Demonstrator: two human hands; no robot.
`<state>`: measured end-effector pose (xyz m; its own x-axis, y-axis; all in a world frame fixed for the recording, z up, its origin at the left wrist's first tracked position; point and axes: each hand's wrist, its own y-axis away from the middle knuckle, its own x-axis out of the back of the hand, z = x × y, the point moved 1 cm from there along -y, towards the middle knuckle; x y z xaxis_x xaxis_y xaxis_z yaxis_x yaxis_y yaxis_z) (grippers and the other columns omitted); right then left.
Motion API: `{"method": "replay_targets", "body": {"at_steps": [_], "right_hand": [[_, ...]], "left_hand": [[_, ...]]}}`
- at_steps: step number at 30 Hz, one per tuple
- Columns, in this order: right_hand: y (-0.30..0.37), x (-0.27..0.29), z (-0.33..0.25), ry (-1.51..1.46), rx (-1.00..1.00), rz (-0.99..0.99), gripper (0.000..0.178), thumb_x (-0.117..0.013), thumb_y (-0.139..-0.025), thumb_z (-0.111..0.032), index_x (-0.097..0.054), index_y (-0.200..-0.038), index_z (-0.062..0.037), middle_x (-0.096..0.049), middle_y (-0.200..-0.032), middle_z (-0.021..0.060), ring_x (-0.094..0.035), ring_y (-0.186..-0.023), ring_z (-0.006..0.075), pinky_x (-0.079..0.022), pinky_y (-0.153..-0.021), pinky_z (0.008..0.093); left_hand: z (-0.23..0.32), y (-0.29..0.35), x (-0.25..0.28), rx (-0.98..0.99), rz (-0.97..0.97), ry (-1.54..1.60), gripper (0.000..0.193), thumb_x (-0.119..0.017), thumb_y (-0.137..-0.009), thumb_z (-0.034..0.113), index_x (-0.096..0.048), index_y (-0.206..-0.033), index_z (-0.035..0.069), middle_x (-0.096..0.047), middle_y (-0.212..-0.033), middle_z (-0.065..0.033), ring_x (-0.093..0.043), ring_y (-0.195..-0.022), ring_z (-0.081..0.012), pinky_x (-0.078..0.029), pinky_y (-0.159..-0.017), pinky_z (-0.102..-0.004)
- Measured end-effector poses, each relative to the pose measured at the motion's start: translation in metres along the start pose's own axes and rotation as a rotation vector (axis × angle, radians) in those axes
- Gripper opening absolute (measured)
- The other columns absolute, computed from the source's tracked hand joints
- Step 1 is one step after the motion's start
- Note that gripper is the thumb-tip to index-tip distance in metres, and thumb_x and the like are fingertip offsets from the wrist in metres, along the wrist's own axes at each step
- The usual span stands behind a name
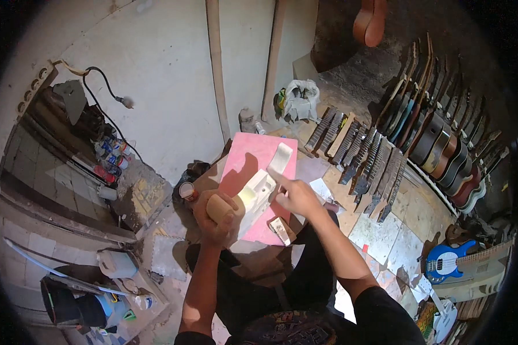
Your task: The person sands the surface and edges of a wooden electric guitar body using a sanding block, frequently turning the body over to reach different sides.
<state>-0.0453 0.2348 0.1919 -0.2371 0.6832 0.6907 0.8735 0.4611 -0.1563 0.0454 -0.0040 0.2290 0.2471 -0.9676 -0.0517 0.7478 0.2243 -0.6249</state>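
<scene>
My left hand [214, 223] is wrapped round a tan, rounded wooden block [220, 208]. Beside it is a pale, off-white long piece with a boxy hollow [258, 190], over a pink board [248, 148]. My right hand [298, 198] is closed, its fingers curled at the right edge of the pale piece; what they pinch, if anything, is hidden. A pale flat strip [281, 155] sticks out beyond those fingers; whether it joins the hollow piece I cannot tell. A small wooden block with a whitish face [281, 230] rests at the board's near edge.
A round jar [187, 191] stands left of the board. Several guitar necks [357, 150] lie in rows at the right, before a rack of guitars [434, 141]. A blue bass guitar [448, 261] is lower right; a whitish jug [117, 263] and black bucket [63, 302] are lower left.
</scene>
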Motion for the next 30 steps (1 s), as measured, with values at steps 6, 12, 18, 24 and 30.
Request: {"method": "replay_targets", "body": {"at_steps": [6,12,18,24,30], "right_hand": [[0.01,-0.023,0.0,-1.203,-0.317,-0.24,0.071,-0.061,-0.086,-0.008,-0.046,-0.155,-0.0072,-0.065,-0.077,0.0056,-0.052,-0.058,0.0116,-0.042,-0.053,0.0247],[0.005,0.004,-0.006,-1.051,-0.258,0.017,0.071,-0.062,-0.084,-0.009,-0.049,-0.154,-0.0088,-0.064,-0.078,0.0022,-0.048,-0.056,0.0082,-0.037,-0.049,0.0222],[0.015,-0.02,-0.007,-0.791,-0.247,-0.065,0.071,-0.061,-0.087,-0.007,-0.049,-0.156,-0.0202,-0.063,-0.081,0.0022,-0.049,-0.054,0.0085,-0.036,-0.049,0.0231],[0.006,-0.003,0.006,-0.99,-0.254,0.028,0.068,-0.061,-0.088,-0.008,-0.05,-0.154,-0.0183,-0.062,-0.083,0.0042,-0.053,-0.06,0.01,-0.043,-0.053,0.0256],[0.012,-0.019,-0.003,-0.218,-0.057,0.044,0.065,-0.067,-0.09,-0.013,-0.05,-0.153,-0.0131,-0.064,-0.09,0.0109,-0.061,-0.072,0.0146,-0.054,-0.072,0.0324]], "left_hand": [[0.001,-0.001,-0.004,-0.057,0.006,-0.001,0.051,-0.074,-0.087,0.05,-0.059,-0.095,0.001,-0.062,-0.078,-0.0071,-0.06,-0.072,-0.0175,-0.049,-0.069,-0.0334],[-0.004,-0.001,0.001,-0.027,-0.015,0.008,0.052,-0.074,-0.087,0.05,-0.058,-0.096,0.001,-0.062,-0.079,-0.0071,-0.06,-0.073,-0.0176,-0.049,-0.07,-0.0335],[0.001,-0.006,-0.008,0.01,-0.009,0.024,0.053,-0.075,-0.087,0.05,-0.058,-0.098,0.001,-0.061,-0.08,-0.0077,-0.06,-0.073,-0.0175,-0.049,-0.069,-0.0329],[-0.006,-0.002,0.001,-0.001,-0.03,0.018,0.054,-0.076,-0.087,0.049,-0.058,-0.101,0.0,-0.062,-0.08,-0.0067,-0.061,-0.074,-0.0171,-0.05,-0.069,-0.0335],[-0.003,-0.005,-0.004,0.023,-0.02,0.051,0.056,-0.078,-0.085,0.05,-0.058,-0.1,0.0,-0.064,-0.082,-0.007,-0.061,-0.075,-0.0176,-0.05,-0.071,-0.0337]]}}
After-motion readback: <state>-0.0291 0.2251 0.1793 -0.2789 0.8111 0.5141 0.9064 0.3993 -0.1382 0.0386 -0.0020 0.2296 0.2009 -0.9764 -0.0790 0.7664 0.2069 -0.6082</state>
